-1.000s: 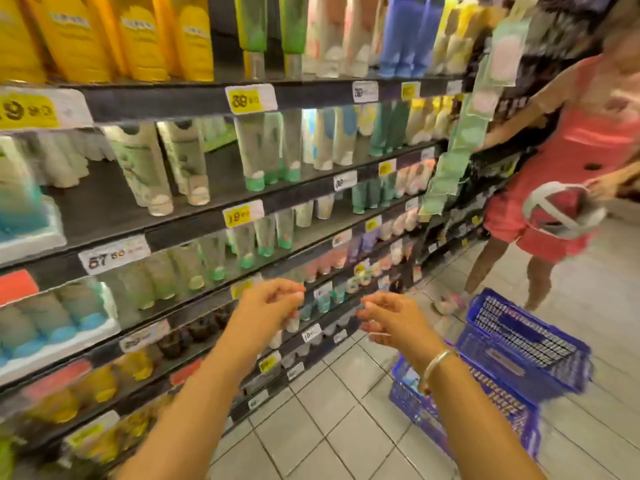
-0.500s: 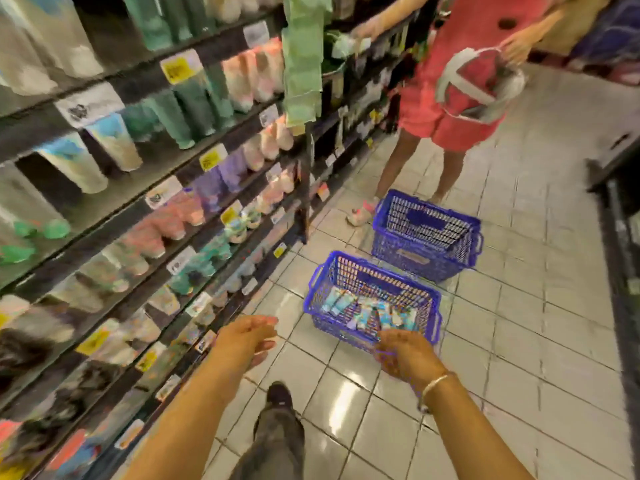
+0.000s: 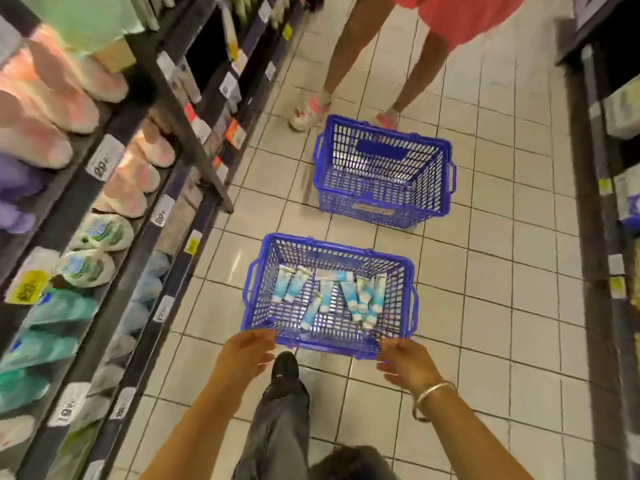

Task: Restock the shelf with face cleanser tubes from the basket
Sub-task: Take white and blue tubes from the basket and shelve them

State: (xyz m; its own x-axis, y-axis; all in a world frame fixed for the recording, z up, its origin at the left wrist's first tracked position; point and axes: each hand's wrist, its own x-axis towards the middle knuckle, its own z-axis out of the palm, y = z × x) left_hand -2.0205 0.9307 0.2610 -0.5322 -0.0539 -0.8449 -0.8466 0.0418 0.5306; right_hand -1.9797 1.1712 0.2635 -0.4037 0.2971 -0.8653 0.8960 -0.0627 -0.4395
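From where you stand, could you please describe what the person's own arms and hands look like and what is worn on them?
Both forearms are bare, with no sleeves or gloves in view. The left hand wears nothing that shows. The right hand has a thin silver metal bangle round its wrist. The view is too blurred to tell whether any ring is on the fingers.

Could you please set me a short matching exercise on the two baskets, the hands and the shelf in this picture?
Things:
1. near basket
2. far basket
3. left hand
4. shelf

States:
A. holds no goods
B. open, at the near basket's front rim
C. holds blue-and-white tubes
D. stocked, along the aisle's left side

Pairs: 1-C, 2-A, 3-B, 4-D
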